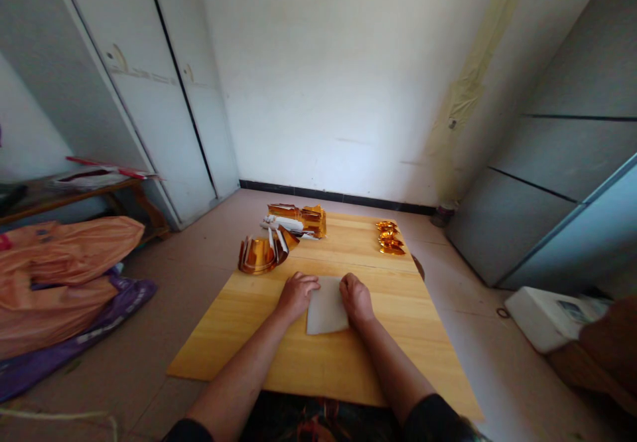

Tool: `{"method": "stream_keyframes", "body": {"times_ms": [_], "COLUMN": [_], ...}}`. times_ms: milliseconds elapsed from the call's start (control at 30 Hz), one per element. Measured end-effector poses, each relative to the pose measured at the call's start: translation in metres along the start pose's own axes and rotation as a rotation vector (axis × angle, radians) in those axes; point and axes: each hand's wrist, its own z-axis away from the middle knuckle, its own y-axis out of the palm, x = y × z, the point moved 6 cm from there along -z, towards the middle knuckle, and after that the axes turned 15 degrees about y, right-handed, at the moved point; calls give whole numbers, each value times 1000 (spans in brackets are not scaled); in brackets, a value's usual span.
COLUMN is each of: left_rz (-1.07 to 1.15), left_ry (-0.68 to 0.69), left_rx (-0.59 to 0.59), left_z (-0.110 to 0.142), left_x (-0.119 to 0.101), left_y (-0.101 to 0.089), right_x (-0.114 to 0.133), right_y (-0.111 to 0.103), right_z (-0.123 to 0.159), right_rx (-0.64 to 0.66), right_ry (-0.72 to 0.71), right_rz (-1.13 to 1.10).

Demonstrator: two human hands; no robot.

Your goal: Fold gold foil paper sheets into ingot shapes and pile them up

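A pale grey-white square sheet of paper [327, 309] lies on the wooden table [398, 356] in front of me. My left hand [297, 294] rests at its upper left edge, fingers stretched over the paper. At the right edge, my right hand [356, 298] has its fingers curled and pressed together on the sheet's border. Beyond the left hand stands a curled stack of gold foil sheets [259, 254] with white backs. Farther back sits another pile of gold foil and white sheets [312, 220]. Several shiny folded gold pieces [391, 237] line the table's far right.
A white wall [323, 97] rises behind the table. Grey cabinets [144, 83] stand at the left, and a grey refrigerator [527, 163] at the right. Orange and purple bags [64, 289] lie on the left floor; a white box [542, 319] is at the right.
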Motion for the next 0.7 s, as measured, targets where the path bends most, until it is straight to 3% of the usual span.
{"method": "stream_keyframes", "body": {"times_ms": [100,167,233,333,500,700], "left_rz": [-35,-49,-69,-85,-92,-85], "left_ry": [14,3,-15,-33,-42,-21], "left_rx": [30,39,43,51,68,84], "left_z": [2,3,4,5,6,8], "left_x": [-3,-5,-8,-13,-16,-18], "left_y": [-1,-2,-4,-6,-7,-6], "right_x": [-5,-8,-14,-25,-23,-8], "right_y": [-1,-8,-14,-23,-30,-23], "right_z": [2,8,20,40,63,60], "right_rx": [120,195,338,461,384,264], "right_ry": [-88,-260,-396,-479,-543,-543], "right_rz": [-172,-233,-222,-102,70,83]}}
